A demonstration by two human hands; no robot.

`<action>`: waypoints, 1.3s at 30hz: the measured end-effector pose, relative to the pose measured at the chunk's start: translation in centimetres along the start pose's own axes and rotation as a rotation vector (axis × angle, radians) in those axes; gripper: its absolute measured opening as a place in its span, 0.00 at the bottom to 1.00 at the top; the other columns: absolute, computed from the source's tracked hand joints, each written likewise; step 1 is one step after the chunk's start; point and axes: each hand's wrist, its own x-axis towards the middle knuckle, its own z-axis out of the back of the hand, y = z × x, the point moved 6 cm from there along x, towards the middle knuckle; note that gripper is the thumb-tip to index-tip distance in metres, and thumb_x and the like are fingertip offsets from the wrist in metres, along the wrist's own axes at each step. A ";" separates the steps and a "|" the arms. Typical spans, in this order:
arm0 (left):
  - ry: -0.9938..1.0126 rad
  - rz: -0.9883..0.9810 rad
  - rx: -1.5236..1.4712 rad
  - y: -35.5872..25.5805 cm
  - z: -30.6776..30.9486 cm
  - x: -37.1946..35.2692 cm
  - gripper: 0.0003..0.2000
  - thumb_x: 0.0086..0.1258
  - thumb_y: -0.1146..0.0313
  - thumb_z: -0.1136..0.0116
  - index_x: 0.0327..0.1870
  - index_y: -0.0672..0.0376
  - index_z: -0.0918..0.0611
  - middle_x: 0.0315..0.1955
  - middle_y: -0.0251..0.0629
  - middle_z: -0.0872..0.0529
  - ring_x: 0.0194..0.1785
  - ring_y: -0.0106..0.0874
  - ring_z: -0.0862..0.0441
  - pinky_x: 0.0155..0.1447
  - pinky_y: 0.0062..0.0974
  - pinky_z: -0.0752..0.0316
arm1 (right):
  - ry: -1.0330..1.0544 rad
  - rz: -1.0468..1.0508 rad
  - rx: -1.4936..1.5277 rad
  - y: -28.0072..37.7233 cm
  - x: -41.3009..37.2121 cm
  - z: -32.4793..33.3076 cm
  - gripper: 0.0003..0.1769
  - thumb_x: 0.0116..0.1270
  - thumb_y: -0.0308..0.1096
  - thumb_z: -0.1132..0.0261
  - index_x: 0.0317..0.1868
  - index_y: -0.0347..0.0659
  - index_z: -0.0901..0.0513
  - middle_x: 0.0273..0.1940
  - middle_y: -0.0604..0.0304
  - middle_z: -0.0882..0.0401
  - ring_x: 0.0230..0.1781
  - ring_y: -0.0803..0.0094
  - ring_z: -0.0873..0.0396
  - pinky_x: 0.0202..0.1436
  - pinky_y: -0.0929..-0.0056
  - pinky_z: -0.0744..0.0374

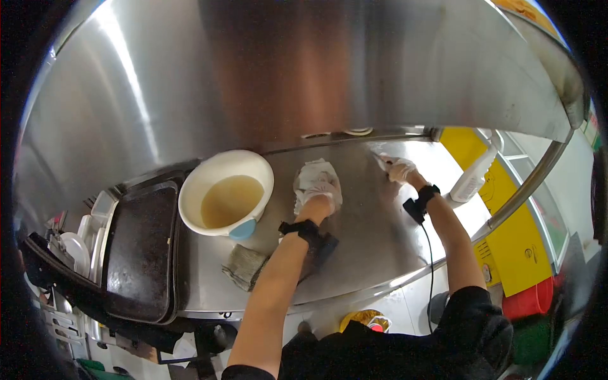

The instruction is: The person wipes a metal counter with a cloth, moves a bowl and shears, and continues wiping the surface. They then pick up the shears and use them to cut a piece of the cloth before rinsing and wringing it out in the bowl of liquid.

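In a clear glove, my left hand (321, 194) presses on a bunched white cloth (316, 172) on the stainless steel counter (354, 234). My fingers are curled into its folds and partly hidden. Farther right, my gloved right hand (401, 170) reaches low over the counter, fingers closed around something small, pale and dark that I cannot make out (383, 161). Left of the cloth stands a white bowl (191, 196) of cloudy brownish liquid, with a blue patch on its rim. A folded greyish cloth (244, 266) lies near my left forearm.
Dark baking trays (140, 247) stand left of the bowl, beside a holder of utensils and white containers (82, 253). A white spray bottle (472, 177) is at the counter's right end. A steel hood (304, 69) overhangs the back. A cable (431, 272) hangs from my right wrist.
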 end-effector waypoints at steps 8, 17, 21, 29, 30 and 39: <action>0.019 0.001 0.028 -0.7 1.5 -0.4 0.18 0.71 0.67 0.55 0.55 0.63 0.18 0.58 0.50 0.20 0.60 0.46 0.21 0.61 0.38 0.25 | -0.152 -0.064 0.115 -1.4 0.2 -0.3 0.22 0.72 0.39 0.43 0.65 0.56 0.28 0.38 0.59 0.15 0.34 0.65 0.19 0.41 0.65 0.21; 0.047 -0.078 0.134 -0.3 0.6 0.7 0.30 0.67 0.51 0.45 0.64 0.65 0.27 0.62 0.54 0.25 0.62 0.47 0.25 0.67 0.38 0.31 | 0.090 0.684 -1.619 -1.4 3.3 -6.0 0.31 0.70 0.34 0.41 0.73 0.58 0.35 0.38 0.66 0.14 0.32 0.69 0.19 0.34 0.68 0.21; -0.076 -0.132 0.240 1.3 -0.5 1.7 0.42 0.65 0.41 0.43 0.72 0.63 0.36 0.67 0.56 0.31 0.68 0.42 0.29 0.70 0.36 0.34 | -0.289 0.073 0.445 -7.5 5.8 -4.8 0.18 0.72 0.44 0.42 0.59 0.52 0.20 0.31 0.58 0.14 0.32 0.64 0.18 0.35 0.66 0.20; 0.252 0.028 0.008 -2.7 2.2 2.1 0.50 0.60 0.39 0.42 0.75 0.65 0.48 0.73 0.59 0.43 0.72 0.55 0.39 0.74 0.45 0.42 | -0.175 0.054 -0.127 -2.5 2.2 -2.2 0.15 0.72 0.34 0.45 0.57 0.47 0.23 0.48 0.60 0.17 0.45 0.65 0.17 0.46 0.66 0.19; 0.273 0.093 0.071 -3.8 2.8 1.5 0.50 0.60 0.39 0.42 0.75 0.64 0.48 0.74 0.58 0.44 0.73 0.53 0.40 0.75 0.44 0.43 | -0.184 0.037 -0.263 -3.3 3.5 -2.4 0.16 0.70 0.34 0.44 0.57 0.50 0.24 0.51 0.64 0.18 0.45 0.65 0.17 0.46 0.66 0.19; 0.260 -0.005 0.280 -2.7 2.3 4.7 0.52 0.59 0.34 0.45 0.77 0.60 0.49 0.76 0.57 0.50 0.79 0.46 0.52 0.79 0.37 0.52 | -0.114 -0.031 0.126 -2.3 2.4 -0.6 0.19 0.76 0.43 0.46 0.59 0.42 0.24 0.47 0.58 0.16 0.47 0.59 0.17 0.47 0.65 0.18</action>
